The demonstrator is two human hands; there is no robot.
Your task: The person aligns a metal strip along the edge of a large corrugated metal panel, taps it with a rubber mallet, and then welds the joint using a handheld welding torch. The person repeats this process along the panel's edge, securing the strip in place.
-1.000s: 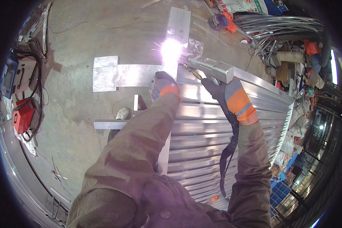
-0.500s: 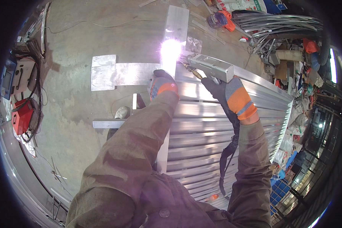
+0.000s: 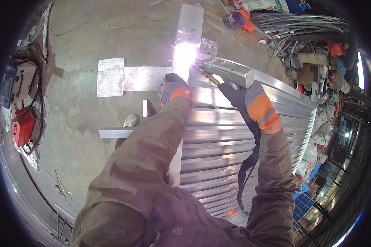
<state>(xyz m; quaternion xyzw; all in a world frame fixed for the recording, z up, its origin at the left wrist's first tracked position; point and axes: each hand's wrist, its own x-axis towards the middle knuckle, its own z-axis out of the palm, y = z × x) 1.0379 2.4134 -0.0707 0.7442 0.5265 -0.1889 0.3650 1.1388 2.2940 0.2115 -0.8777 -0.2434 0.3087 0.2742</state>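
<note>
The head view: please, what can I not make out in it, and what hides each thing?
In the head view:
Tip of the silver torch and its spot on the metal bar: lost in white glare.
Underside of the left hand: hidden by the hand itself, so its grip is unclear.
Some fingers of the right hand: covered by torch and hand.
Outer side of the blue machine: cut off by the dark fisheye rim.
</note>
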